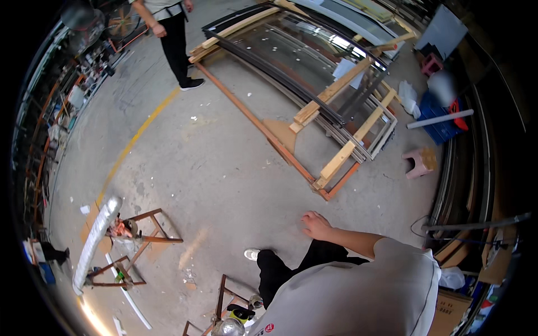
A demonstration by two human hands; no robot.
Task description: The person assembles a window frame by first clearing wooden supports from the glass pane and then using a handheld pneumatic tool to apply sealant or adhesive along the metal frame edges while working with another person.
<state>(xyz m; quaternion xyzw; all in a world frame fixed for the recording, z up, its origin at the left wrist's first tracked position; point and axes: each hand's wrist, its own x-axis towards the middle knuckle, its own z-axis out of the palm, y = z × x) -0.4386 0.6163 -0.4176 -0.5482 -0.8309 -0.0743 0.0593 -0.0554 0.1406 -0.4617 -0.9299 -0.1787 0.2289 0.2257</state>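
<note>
**Right hand [316,225] near the orange metal rack [241,106]**

Your hand is off the rack's near corner; I cannot tell whether its fingers [308,216], small in view, are apart or together. Glazed frames [280,50] lie on the rack, timber battens [336,87] across them.

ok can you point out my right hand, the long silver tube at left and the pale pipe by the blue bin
Right hand [318,225]: head view, back of the hand
Silver tube [91,244]: head view, middle of its length
Pale pipe [440,119]: head view, middle of its length
</note>
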